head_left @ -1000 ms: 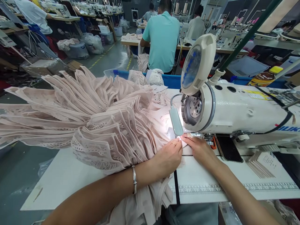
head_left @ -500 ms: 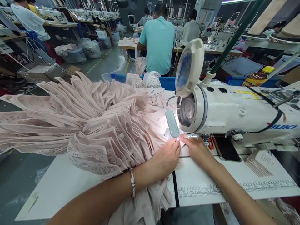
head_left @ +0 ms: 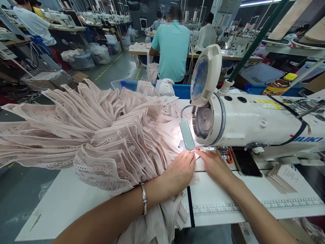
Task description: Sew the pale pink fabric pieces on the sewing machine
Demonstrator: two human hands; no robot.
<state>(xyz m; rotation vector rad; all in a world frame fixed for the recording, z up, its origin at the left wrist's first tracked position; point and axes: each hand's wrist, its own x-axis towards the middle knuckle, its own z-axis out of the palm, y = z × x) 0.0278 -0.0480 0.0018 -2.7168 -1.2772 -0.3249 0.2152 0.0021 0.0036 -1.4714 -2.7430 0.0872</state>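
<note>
Close below the lamp of a white sewing machine [head_left: 243, 118], my left hand [head_left: 181, 169] has its fingers pinched on pale pink fabric [head_left: 175, 149]. My right hand [head_left: 214, 164] lies just to its right, with fingertips on the same fabric near the needle area. Its thumb and fingers are partly hidden, so its grip is unclear. The small grey lamp [head_left: 187, 135] hides the needle. A thick bunch of pale pink lace-edged pieces [head_left: 114, 142] spreads to the left, over and beside my left forearm, and some hangs off the table's front edge.
On the white table [head_left: 76, 206] with a printed ruler, a dark phone [head_left: 246, 161], orange-handled scissors [head_left: 229, 156] and a stack of beige strips [head_left: 281, 178] lie right of my hands. Blue bins [head_left: 182, 90] stand behind. A co-worker in a turquoise shirt [head_left: 171, 51] sits ahead.
Both hands stay at the same spot under the machine head with the fabric. Only a slight shift of the whole view is visible.
</note>
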